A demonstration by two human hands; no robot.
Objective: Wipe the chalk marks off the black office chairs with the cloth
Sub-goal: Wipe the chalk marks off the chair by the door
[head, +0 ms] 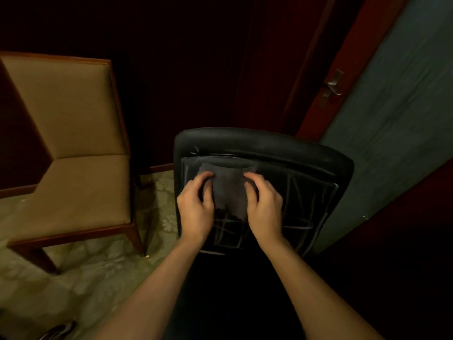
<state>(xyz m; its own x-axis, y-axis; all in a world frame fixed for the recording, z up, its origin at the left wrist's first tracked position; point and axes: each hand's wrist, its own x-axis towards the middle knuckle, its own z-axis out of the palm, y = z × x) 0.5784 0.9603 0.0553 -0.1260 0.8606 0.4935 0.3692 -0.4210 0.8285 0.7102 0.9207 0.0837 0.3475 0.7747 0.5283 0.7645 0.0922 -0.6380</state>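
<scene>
A person's left hand (196,204) and right hand (263,202) pinch the side edges of a grey cloth (228,190), each grip closed on fabric, spreading it flat against the upper back of a black office chair (269,153). Chalk marks (301,200) cross the panel below and to the right. The cloth looks light and limp, likely best bunched under the fingers for firm wiping.

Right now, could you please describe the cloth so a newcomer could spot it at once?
Find the black chair beside the tan one. On its chalk-marked back, the left hand and right hand hold a cloth between them. It is the only soft grey patch there.
</scene>
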